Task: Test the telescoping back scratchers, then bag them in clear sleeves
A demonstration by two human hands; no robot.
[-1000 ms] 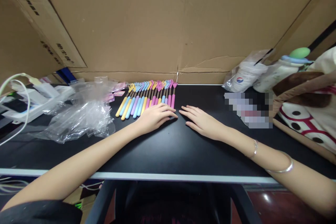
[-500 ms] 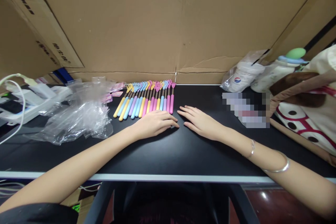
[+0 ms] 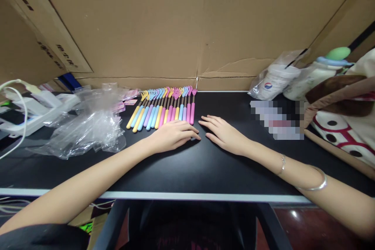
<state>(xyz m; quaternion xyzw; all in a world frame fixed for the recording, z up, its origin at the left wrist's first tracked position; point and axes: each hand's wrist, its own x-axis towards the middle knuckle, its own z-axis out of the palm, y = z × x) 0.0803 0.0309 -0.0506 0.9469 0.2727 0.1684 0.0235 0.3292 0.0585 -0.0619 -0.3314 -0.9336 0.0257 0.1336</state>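
I see the left hand point(image 3: 175, 136) loosely spread at mid-frame, overlapping the lower ends of the claw-headed sticks point(image 3: 162, 115), which are lined up left of centre; I can't tell whether they touch. The right hand point(image 3: 225, 135), fingers fanned, lies just right of centre.

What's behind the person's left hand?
Beyond the left hand, a row of colourful sticks with claw-like heads lies on the table. The hand appears to cover some handle ends; whether it touches them can't be told.

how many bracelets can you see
2, on the right forearm: a thin bracelet nearer the right hand, a thicker bangle farther up. The left sleeve might hide more.
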